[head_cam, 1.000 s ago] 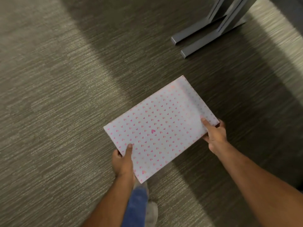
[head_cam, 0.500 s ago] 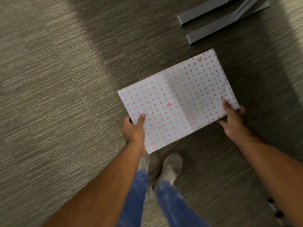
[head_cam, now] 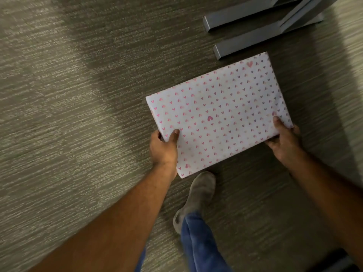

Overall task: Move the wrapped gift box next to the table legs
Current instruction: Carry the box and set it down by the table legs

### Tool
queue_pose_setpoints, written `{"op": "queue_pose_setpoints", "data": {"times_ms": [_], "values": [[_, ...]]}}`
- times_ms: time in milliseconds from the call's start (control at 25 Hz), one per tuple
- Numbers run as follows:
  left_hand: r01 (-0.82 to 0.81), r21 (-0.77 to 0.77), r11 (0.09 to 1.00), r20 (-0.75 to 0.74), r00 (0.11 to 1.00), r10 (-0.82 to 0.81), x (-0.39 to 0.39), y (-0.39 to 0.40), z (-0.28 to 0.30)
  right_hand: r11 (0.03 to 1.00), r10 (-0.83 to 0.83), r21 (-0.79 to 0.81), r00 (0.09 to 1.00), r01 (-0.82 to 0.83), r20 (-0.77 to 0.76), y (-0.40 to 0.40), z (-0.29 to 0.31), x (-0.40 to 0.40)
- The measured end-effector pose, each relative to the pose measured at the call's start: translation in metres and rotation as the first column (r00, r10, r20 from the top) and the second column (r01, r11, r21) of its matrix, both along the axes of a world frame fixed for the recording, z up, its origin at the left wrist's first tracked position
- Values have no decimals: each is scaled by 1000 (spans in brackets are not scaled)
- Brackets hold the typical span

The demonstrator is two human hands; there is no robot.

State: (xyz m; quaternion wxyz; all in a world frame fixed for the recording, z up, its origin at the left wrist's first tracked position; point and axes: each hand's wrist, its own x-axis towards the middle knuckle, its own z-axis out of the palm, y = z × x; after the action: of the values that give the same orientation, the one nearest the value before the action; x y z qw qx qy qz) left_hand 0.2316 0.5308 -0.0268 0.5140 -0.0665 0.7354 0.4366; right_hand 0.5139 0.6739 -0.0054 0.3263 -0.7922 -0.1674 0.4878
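With the left hand (head_cam: 164, 149) and right hand (head_cam: 284, 143) each grasping a near corner, the wrapped gift box (head_cam: 218, 114) is near the table legs (head_cam: 253, 39); lowering to the floor (head_cam: 59, 114) remains.

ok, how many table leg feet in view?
2. One metal foot at the top right, the other metal foot just below it, nearest the gift box. Others may lie out of frame.

Gift box (head_cam: 220, 114) over carpet (head_cam: 68, 134), table legs (head_cam: 255, 30) just beyond its far-right corner.
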Motion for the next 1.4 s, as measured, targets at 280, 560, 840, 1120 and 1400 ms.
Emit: {"op": "queue_pose_setpoints", "data": {"times_ms": [280, 560, 840, 1120, 1400], "values": [[33, 90, 995, 9, 999, -34, 30, 47, -31, 998, 62, 19, 998, -63, 26, 54, -34, 28], [65, 70, 995, -53, 997, -61, 46, 91, -51, 997, 58, 47, 998, -60, 34, 99, -54, 44], [72, 68, 995, -28, 997, -70, 59, 121, -53, 997, 66, 50, 998, -66, -2, 122, -70, 63], [100, 67, 993, -20, 995, -99, 69, 138, -60, 996, 75, 37, 997, -75, -6, 146, -86, 78], [138, 85, 987, -20, 990, -137, 72, 148, -76, 997, 68, 33, 998, -68, -3, 157, -107, 85]]}}
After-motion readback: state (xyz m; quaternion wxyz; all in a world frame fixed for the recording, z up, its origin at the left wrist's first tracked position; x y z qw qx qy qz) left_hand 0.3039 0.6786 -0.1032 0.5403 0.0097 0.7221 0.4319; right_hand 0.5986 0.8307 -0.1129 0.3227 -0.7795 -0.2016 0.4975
